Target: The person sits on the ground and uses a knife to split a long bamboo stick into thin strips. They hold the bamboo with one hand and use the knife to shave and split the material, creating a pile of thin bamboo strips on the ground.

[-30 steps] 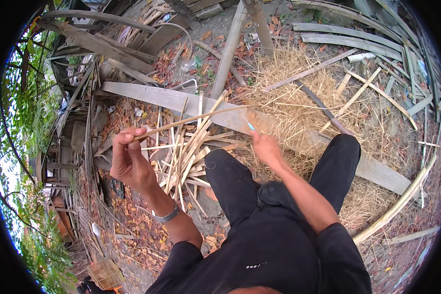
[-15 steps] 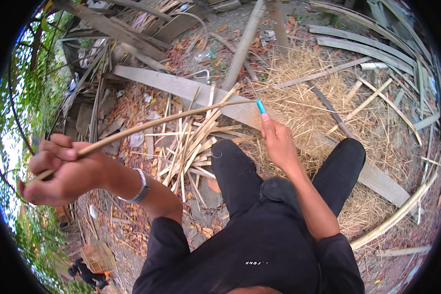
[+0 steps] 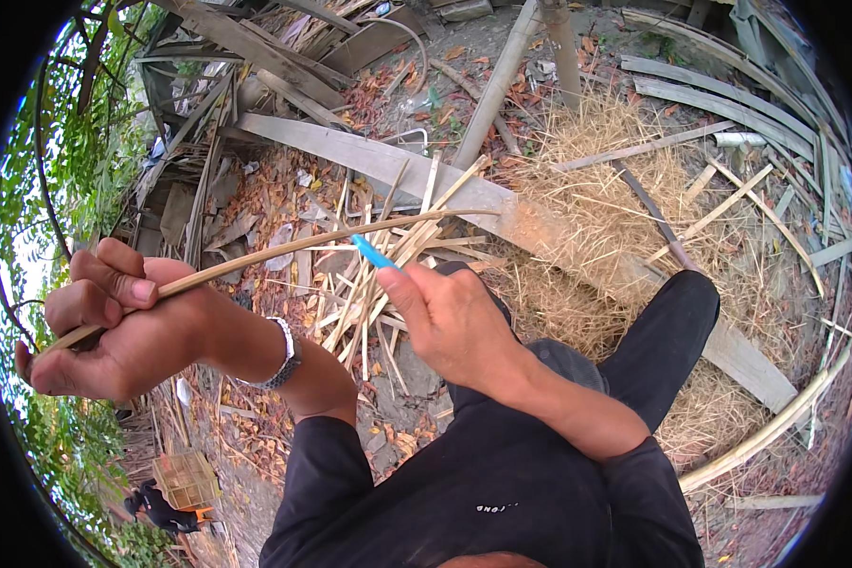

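Observation:
My left hand [image 3: 114, 327], raised at the far left, is closed around one end of a long, thin bamboo strip [image 3: 284, 248]. The strip slants up to the right, and its far end hangs free over the plank. In front of my lap, my right hand [image 3: 450, 322] grips a knife by its turquoise handle [image 3: 374, 254]. The handle's front end lies close to the strip's middle; the thin blade is hard to make out there, so contact cannot be told. Below the strip lies a loose heap of pale split bamboo strips [image 3: 383, 289].
A wide grey plank [image 3: 322, 151] runs diagonally across the ground under my legs. Straw-like shavings [image 3: 587, 218] cover the ground at right, with a dark machete-like blade [image 3: 646, 201] on them. Old boards [image 3: 246, 47] lie upper left. A person in dark clothing [image 3: 161, 506] is at lower left.
My right hand has swung left with the knife, from the strip's far end to about its middle. My left hand keeps its hold on the strip, and the view has shifted slightly.

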{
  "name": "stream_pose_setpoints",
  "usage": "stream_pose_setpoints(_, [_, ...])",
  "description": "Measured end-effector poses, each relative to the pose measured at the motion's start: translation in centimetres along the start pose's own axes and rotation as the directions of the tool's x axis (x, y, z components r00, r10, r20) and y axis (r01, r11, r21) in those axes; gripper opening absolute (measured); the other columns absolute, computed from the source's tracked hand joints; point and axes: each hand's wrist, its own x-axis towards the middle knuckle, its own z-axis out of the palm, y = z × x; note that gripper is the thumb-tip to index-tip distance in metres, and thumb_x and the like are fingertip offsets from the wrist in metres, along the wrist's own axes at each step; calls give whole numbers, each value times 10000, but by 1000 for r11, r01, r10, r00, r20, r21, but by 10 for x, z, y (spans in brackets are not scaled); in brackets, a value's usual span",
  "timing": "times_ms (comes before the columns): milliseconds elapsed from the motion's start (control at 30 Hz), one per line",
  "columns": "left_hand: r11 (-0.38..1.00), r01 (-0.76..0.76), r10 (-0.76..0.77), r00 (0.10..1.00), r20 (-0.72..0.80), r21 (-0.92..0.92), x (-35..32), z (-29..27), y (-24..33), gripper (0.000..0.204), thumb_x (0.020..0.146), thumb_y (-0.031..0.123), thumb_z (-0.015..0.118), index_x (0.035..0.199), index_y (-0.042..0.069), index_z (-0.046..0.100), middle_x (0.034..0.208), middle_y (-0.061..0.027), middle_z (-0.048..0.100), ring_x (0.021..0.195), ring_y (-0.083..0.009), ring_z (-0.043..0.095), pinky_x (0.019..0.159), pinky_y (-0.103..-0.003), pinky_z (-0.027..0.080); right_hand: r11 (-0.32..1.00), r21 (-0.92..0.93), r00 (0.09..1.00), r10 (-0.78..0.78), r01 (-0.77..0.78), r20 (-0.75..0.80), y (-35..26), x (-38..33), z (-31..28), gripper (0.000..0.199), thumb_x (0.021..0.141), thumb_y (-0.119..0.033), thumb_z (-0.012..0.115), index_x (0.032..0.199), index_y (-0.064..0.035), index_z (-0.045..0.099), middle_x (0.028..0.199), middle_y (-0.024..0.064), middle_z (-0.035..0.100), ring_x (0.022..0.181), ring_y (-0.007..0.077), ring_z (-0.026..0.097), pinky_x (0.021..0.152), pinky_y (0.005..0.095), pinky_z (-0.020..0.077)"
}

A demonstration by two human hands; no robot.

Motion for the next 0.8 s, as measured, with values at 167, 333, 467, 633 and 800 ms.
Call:
stream_pose_setpoints(167, [1000, -11, 10, 1000, 10, 21, 4, -11, -5, 156, 929, 264, 274, 1036, 200, 367, 477, -25, 279, 332, -94, 179, 322, -208, 151, 907, -303, 955, 263, -293, -138, 92, 7, 5, 546, 973, -365, 368, 718, 56, 604, 607, 281, 557, 570, 456, 557, 554, 494, 454])
stream_pose_setpoints(333, [1000, 9, -9, 1000, -14, -24, 3, -11, -6, 150, 928, 265, 280, 1013, 189, 378, 477, -19, 259, 339, -98, 182, 329, -214, 159, 930, -294, 970, 181, -223, -161, 60, 11, 2, 546, 967, -381, 379, 719, 52, 601, 624, 279, 568, 586, 457, 562, 573, 494, 456])
stream_pose_setpoints(467, [1000, 6, -7, 1000, 12, 16, 2, -19, -11, 153, 931, 282, 270, 951, 178, 380, 467, -12, 259, 347, -97, 176, 337, -223, 158, 947, -291, 990, 123, -137, -63, 43, 15, 8, 500, 971, -347, 371, 748, 22, 625, 608, 251, 576, 593, 433, 583, 582, 486, 474])
stream_pose_setpoints(633, [1000, 18, -18, 1000, -4, 19, 2, -16, -9, 198, 941, 302, 235, 879, 166, 364, 460, 6, 258, 356, -89, 160, 338, -226, 151, 591, -610, 800, 586, -528, -126, 223, -26, -44, 433, 964, -280, 358, 855, 22, 647, 872, 269, 622, 893, 394, 617, 761, 480, 479])
stream_pose_setpoints(800, [995, 55, -49, 996, -70, 80, -7, -21, -8, 228, 973, 421, 292, 866, 226, 336, 471, 19, 256, 383, -94, 169, 371, -226, 124, 780, -236, 814, 543, -579, -206, 174, -13, -35, 609, 981, -439, 299, 722, 42, 568, 593, 182, 525, 553, 289, 498, 614, 439, 427])
